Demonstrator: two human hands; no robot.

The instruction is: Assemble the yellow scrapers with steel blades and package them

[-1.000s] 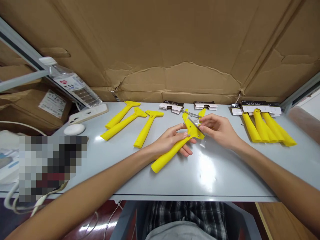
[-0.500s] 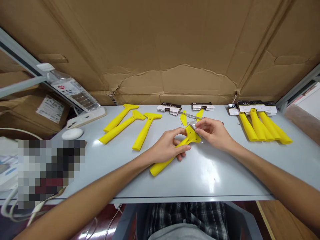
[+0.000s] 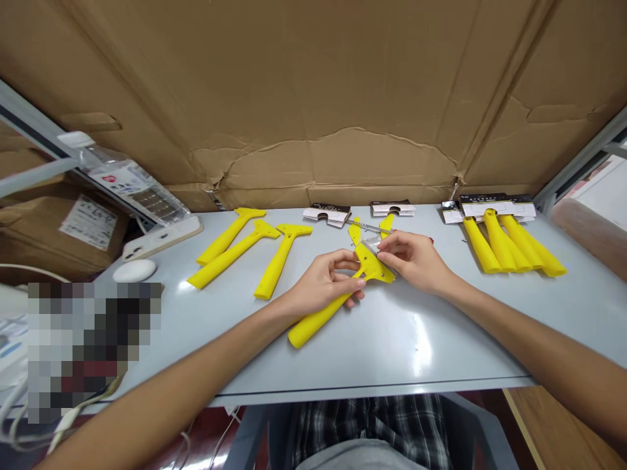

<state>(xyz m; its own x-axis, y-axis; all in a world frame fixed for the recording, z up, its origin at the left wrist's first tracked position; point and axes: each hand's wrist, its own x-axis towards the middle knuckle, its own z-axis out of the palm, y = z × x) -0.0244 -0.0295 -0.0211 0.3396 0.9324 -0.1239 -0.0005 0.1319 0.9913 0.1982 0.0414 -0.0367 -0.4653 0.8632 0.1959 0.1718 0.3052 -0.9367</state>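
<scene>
My left hand (image 3: 329, 282) is closed around the neck of a yellow scraper (image 3: 318, 320). The scraper's handle slants down toward the table's front edge, and its wide head points away from me. At the head's far edge, the fingers of my right hand (image 3: 409, 256) are pinched together against a thin metallic strip; the fingertips hide part of it. Just beyond lie two loose yellow plates (image 3: 354, 232) and a slim metal screwdriver-like rod (image 3: 367, 226), with a small clear piece partly behind my right fingers.
Three yellow handles (image 3: 274, 264) lie to the left. Several carded yellow scrapers (image 3: 507, 245) rest at the right, and folded black-and-white cards (image 3: 327, 214) at the back. A plastic bottle (image 3: 130, 179), power strip (image 3: 164, 236) and white mouse (image 3: 134, 270) sit at left; cardboard (image 3: 318, 78) stands behind.
The view has shifted slightly. The scraper head has turned a little, showing more of its flat yellow face, and the small pale tip at its right corner no longer shows. Both hands keep their grip.
</scene>
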